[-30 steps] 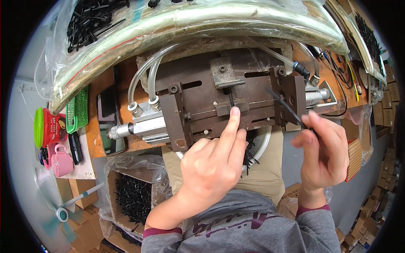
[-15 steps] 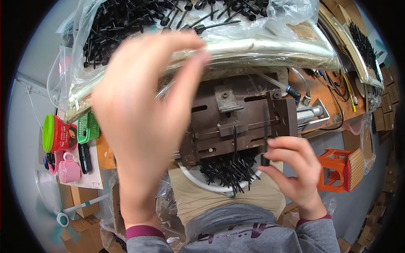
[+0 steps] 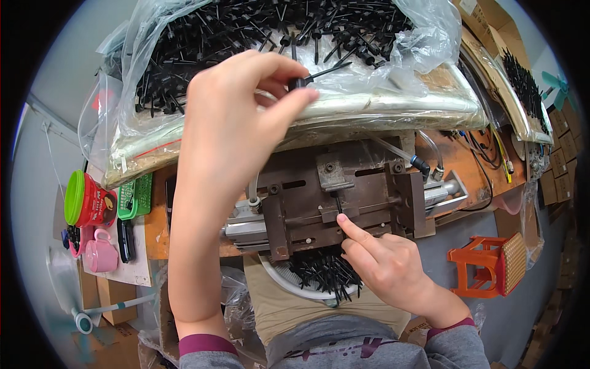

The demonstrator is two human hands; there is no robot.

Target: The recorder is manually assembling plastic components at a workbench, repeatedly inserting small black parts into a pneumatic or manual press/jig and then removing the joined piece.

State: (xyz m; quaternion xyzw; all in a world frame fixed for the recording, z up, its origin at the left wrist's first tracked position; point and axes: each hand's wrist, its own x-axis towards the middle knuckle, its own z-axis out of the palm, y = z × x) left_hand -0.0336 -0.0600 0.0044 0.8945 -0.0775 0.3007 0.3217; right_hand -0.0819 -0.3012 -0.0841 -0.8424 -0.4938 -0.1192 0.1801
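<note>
My left hand (image 3: 236,117) is raised at the front edge of a plastic-lined tray (image 3: 405,101). Its thumb and forefinger close around a thin black plastic pin with a thicker head (image 3: 298,82). Many similar black pins (image 3: 209,49) lie heaped in the tray. My right hand (image 3: 390,267) reaches over the brown metal fixture (image 3: 295,218), forefinger stretched out and the other fingers bent. That fingertip touches a black pin (image 3: 338,203) set upright in the picture at the fixture's middle, below a small metal block (image 3: 332,172). The right thumb is hidden.
A white round basket (image 3: 276,273) of black pins sits on my lap under the fixture. Air cylinders (image 3: 246,232) with hoses flank the fixture. At left stand a red tub (image 3: 95,203), a green basket (image 3: 142,197) and a pink mug (image 3: 102,253); at right, an orange stool (image 3: 479,264).
My right hand has moved left from the fixture's right side, and the pin it held is gone from its pinch; a fingertip now touches a pin. My left hand has closed on a pin.
</note>
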